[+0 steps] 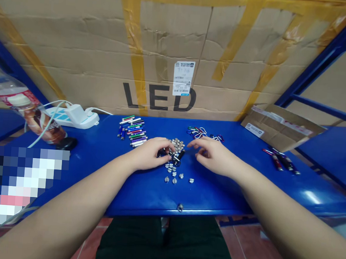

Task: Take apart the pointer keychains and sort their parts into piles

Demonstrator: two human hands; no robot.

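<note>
My left hand (153, 153) is curled at the left side of a pile of small silver round metal pieces (177, 145). Its thumb and fingers close in around dark pieces, and what they grip is partly hidden. Short black cylinders (180, 155) lie by its fingertips, among the silver pieces. My right hand (213, 153) hovers at the right of the pile, fingers bent but apart, with nothing seen in them. Several loose silver pieces (174, 173) are scattered in front of the hands. Behind my right hand lie coloured carabiner clips (197, 132).
Coloured metal tubes (135, 131) lie at the back left. A white power strip (73, 116) and a drink bottle (47, 124) stand further left. At the right are assembled penlights (286, 161) and a cardboard piece (279, 129). One silver piece (180, 207) sits at the front edge.
</note>
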